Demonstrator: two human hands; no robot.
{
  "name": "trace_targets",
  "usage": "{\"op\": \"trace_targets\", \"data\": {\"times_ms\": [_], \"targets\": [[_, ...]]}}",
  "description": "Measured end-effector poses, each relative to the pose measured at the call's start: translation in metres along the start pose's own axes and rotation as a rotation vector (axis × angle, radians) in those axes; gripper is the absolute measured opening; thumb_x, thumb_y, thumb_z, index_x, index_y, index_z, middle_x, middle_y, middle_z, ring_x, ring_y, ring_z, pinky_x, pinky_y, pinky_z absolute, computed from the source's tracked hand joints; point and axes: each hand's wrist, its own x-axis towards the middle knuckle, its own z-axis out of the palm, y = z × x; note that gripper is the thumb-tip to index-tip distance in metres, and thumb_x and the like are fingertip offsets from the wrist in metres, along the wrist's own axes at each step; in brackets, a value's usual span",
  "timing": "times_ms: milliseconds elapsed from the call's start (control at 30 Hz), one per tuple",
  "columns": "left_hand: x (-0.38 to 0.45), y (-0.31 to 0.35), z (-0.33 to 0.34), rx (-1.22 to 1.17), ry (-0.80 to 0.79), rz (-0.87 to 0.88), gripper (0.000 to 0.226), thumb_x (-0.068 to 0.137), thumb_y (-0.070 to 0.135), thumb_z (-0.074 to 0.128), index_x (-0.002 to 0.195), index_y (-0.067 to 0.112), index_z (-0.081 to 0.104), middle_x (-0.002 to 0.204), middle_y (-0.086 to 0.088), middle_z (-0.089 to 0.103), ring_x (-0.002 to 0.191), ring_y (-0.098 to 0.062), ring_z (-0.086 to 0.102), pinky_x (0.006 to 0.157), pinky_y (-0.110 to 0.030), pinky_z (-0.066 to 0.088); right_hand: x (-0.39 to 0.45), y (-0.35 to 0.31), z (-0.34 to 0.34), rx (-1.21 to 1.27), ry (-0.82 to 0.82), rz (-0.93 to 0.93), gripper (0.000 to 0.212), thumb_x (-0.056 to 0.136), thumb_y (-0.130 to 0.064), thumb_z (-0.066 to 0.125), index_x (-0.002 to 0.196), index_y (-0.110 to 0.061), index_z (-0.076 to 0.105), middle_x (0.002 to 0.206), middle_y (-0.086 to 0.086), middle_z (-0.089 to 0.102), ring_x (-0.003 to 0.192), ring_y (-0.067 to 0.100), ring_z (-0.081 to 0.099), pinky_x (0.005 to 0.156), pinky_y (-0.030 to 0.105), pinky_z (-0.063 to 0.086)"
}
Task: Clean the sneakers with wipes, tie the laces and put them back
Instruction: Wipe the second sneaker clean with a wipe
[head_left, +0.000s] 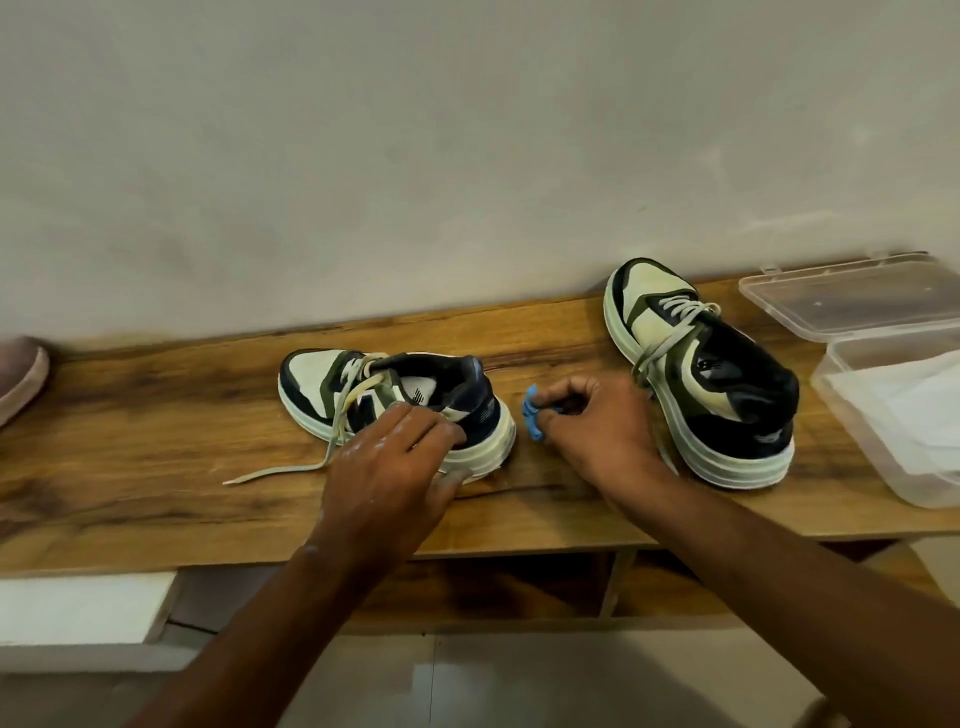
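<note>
Two cream, olive and navy sneakers stand on a wooden shelf top (156, 457). The left sneaker (332, 384) points left, and its untied lace (280, 470) trails over the wood. My left hand (389, 467) rests on the near side of its heel, fingers laid over the upper and thumb by the sole. The right sneaker (727, 364) points toward the wall, its laces loose. Between the two shoes my right hand (597, 431) pinches a small crumpled blue wipe (532, 418) just above the wood.
A clear plastic box (841, 415) holding white wipes sits at the right end, its lid (852, 296) open against the wall. A pink shoe (21, 374) shows at the left edge. The wall runs close behind, and a lower shelf lies below.
</note>
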Motion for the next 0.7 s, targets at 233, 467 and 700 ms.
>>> {"op": "trace_targets", "data": {"times_ms": [233,467,700], "targets": [[0.008,0.021,0.002,0.044,0.095,-0.006,0.070,0.079,0.018,0.087,0.142,0.009,0.059,0.127,-0.013,0.060,0.111,-0.028,0.064,0.080,-0.039,0.059,0.005,0.001,0.004,0.038,-0.100,-0.001,0.033,0.085,-0.006,0.080,0.114,-0.022,0.079,0.108,-0.008,0.077,0.096,0.002,0.070,0.090,0.025,0.059],[0.012,0.018,0.006,-0.025,0.039,-0.066,0.081,0.075,0.015,0.091,0.147,0.003,0.055,0.129,-0.016,0.054,0.112,-0.028,0.060,0.080,-0.037,0.062,-0.010,-0.001,0.012,0.028,-0.100,-0.038,0.026,0.077,-0.007,0.087,0.098,-0.021,0.083,0.094,-0.008,0.079,0.082,-0.001,0.072,0.076,0.018,0.060],[0.015,0.015,0.004,0.046,0.014,-0.059,0.084,0.071,0.015,0.094,0.145,0.003,0.056,0.144,-0.018,0.051,0.120,-0.034,0.063,0.084,-0.041,0.060,-0.027,-0.006,0.020,-0.015,-0.056,-0.052,0.021,0.082,-0.006,0.082,0.098,-0.020,0.082,0.093,-0.011,0.076,0.079,-0.001,0.069,0.067,0.009,0.055]]}}
